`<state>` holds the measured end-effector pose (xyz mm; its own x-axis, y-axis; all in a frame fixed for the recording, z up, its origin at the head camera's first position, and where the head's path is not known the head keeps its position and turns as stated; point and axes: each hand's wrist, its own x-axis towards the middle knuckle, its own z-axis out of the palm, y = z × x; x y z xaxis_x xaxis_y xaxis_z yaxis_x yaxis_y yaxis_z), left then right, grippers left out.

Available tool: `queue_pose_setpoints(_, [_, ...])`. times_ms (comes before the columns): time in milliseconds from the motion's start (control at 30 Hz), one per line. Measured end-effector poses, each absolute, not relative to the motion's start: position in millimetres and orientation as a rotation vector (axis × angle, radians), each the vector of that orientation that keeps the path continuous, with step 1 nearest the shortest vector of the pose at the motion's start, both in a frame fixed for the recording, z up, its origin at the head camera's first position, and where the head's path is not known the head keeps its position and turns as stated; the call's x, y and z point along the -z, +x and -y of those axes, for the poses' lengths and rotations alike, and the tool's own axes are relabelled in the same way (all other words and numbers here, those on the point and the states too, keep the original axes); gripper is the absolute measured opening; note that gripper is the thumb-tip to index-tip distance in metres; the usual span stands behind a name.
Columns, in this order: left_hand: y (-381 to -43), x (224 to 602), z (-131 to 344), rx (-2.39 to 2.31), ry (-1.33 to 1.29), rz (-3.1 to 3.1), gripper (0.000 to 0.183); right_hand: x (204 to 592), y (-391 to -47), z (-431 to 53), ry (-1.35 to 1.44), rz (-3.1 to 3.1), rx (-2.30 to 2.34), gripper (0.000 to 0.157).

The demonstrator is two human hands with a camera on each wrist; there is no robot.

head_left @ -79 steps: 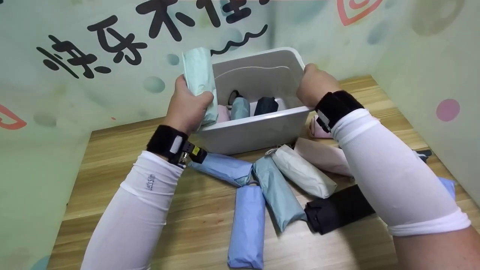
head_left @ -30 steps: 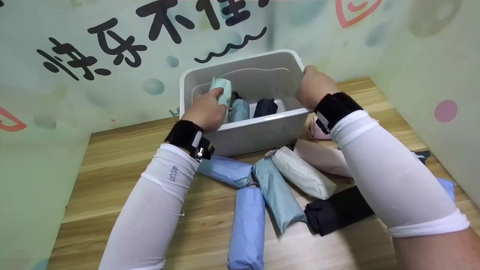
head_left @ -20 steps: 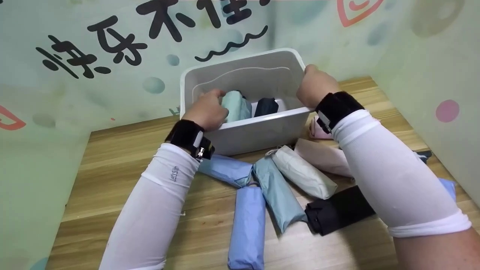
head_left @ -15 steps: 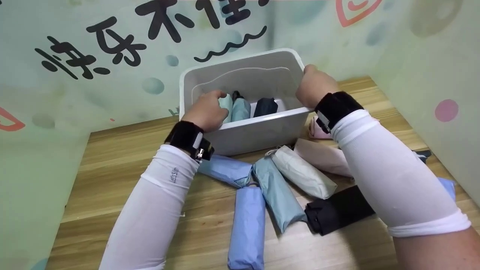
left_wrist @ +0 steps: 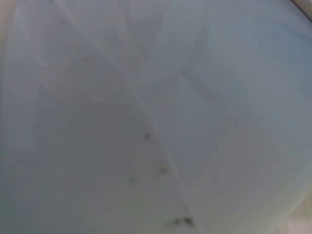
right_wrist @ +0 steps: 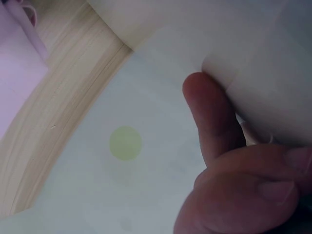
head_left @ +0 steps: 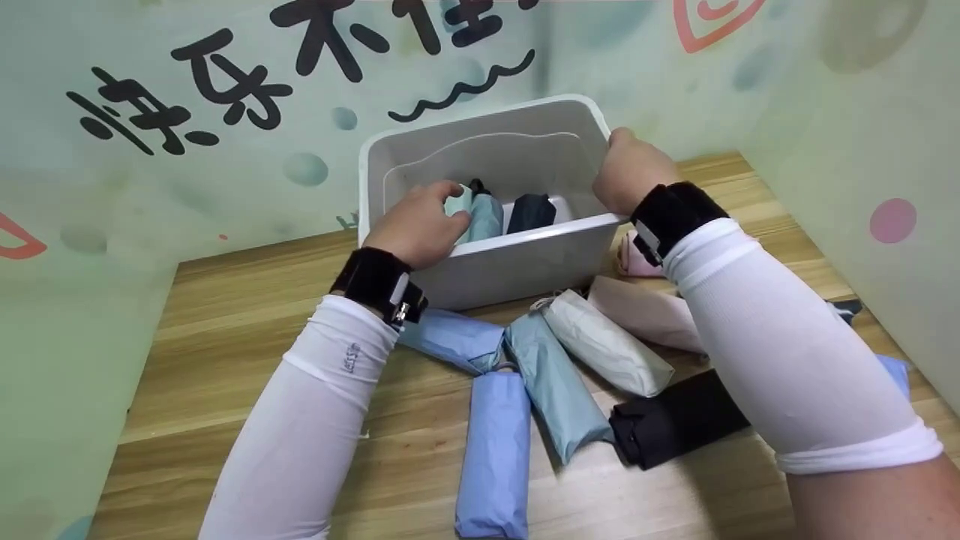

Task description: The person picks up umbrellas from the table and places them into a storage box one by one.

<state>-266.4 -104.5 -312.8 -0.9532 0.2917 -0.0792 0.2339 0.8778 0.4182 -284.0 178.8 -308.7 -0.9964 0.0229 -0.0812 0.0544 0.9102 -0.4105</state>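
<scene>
I get a clear, evenly lit head view: the tabletop (head_left: 592, 499) pales toward the lower middle, shadow falls beside the right sleeve (head_left: 787, 360), and sheen lines the front rim of the bin (head_left: 536, 234). My left wrist feed is dim and blurred; the right, hazy.

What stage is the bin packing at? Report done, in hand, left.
Seemingly done: the grey-teal bundle and navy bundle lie inside the white bin. In hand: the left hand is at the mint bundle inside, its grip unclear; the right hand holds the bin's edge. Apparently left: the white bundle, black bundle, beige bundle and others on the table outside.
</scene>
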Motion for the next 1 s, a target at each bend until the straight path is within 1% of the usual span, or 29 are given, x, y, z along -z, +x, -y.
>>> queue_pose_setpoints(433, [-261, 319, 105, -0.716, 0.444, -3.003, 0.054, 309, -284, -180, 0.067, -2.986, 0.656, 0.059])
queue_pose_setpoints(733, [-253, 322, 108, -0.785, 0.572, -3.096, 0.051, 309, -285, -179, 0.067, -2.993, 0.646, 0.059])
queue_pose_setpoints(1000, [-247, 328, 112, -0.696, 0.714, -3.2, 0.048, 311, -285, -180, 0.063, -2.995, 0.653, 0.059])
